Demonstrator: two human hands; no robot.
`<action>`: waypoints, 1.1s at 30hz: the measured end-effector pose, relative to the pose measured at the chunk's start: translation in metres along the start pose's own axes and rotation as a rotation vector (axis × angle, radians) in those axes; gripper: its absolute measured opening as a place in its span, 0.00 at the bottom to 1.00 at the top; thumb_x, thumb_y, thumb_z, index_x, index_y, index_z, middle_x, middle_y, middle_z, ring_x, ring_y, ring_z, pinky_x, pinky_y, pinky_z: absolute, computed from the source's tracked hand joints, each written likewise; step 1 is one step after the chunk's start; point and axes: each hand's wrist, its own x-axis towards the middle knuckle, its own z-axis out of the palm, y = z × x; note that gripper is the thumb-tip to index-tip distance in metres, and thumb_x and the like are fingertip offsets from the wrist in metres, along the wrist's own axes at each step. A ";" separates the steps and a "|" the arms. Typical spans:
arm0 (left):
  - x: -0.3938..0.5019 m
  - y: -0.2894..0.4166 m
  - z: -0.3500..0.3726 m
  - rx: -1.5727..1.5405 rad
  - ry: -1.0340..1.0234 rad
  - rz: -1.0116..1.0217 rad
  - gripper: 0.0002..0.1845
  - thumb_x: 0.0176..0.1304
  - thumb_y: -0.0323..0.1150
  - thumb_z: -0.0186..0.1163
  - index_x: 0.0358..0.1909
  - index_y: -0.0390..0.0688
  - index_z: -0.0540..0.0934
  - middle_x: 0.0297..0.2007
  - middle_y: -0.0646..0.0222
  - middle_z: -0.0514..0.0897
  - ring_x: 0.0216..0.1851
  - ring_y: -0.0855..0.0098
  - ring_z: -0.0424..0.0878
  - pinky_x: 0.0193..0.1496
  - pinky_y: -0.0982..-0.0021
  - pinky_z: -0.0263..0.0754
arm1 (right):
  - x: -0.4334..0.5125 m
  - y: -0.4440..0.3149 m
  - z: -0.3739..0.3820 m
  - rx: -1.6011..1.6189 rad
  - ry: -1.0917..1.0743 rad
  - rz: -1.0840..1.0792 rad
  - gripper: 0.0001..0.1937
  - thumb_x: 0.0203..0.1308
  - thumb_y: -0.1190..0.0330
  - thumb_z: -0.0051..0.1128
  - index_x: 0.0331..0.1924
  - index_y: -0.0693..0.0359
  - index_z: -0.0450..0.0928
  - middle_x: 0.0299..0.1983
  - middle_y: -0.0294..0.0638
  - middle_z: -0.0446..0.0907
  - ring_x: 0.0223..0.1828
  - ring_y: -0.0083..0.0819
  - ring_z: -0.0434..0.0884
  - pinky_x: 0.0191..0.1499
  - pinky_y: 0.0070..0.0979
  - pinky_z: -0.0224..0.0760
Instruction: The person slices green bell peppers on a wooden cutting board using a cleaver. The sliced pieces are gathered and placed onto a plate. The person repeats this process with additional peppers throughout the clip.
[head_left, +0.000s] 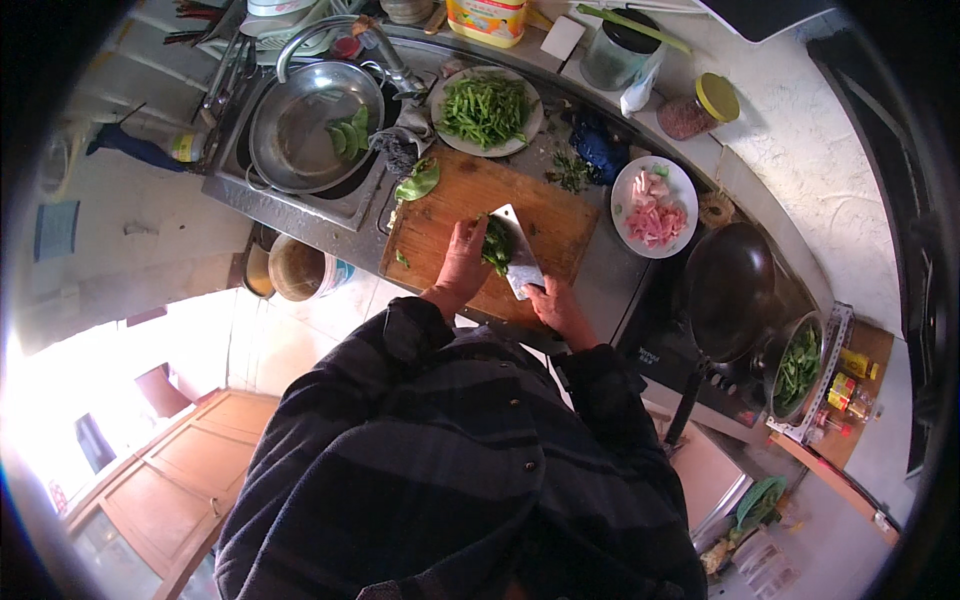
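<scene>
A wooden cutting board (457, 187) lies before me on the metal counter. My right hand (559, 306) grips a cleaver (523, 259) near its front end, the broad blade over the board. Bunched against the blade's left side are dark leafy greens (496, 244), which my left hand (463, 264) holds with curled fingers. Its fingertips are partly hidden by the greens. A single green leaf (418, 181) rests at the board's upper left corner, and a small leaf scrap (403, 259) lies near the left edge.
Left of the board, a steel basin (285, 142) with some leaves sits in the sink. Behind stands a plate of cut green vegetables (486, 109). To the right are a plate of sliced meat (655, 214), a dark wok (729, 292) and a pot of greens (798, 367).
</scene>
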 end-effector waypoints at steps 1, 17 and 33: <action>-0.001 0.001 0.001 -0.079 0.021 -0.023 0.44 0.47 0.24 0.71 0.70 0.37 0.66 0.60 0.48 0.67 0.61 0.47 0.70 0.67 0.57 0.69 | 0.001 -0.010 0.004 0.002 -0.015 0.059 0.17 0.67 0.60 0.62 0.36 0.70 0.76 0.31 0.63 0.79 0.37 0.65 0.79 0.38 0.52 0.71; 0.099 0.003 -0.063 -0.245 0.009 -0.013 0.33 0.52 0.22 0.67 0.64 0.37 0.75 0.56 0.53 0.75 0.59 0.52 0.76 0.60 0.61 0.74 | 0.100 -0.101 -0.021 0.425 -0.113 0.324 0.15 0.70 0.61 0.54 0.32 0.65 0.74 0.15 0.35 0.70 0.15 0.23 0.69 0.21 0.32 0.62; 0.289 -0.048 -0.079 -0.128 0.033 0.087 0.32 0.47 0.20 0.64 0.60 0.38 0.78 0.55 0.49 0.77 0.57 0.45 0.77 0.63 0.56 0.73 | 0.267 -0.115 -0.045 -0.158 0.276 0.285 0.16 0.67 0.61 0.54 0.37 0.71 0.76 0.25 0.57 0.80 0.25 0.52 0.81 0.30 0.47 0.73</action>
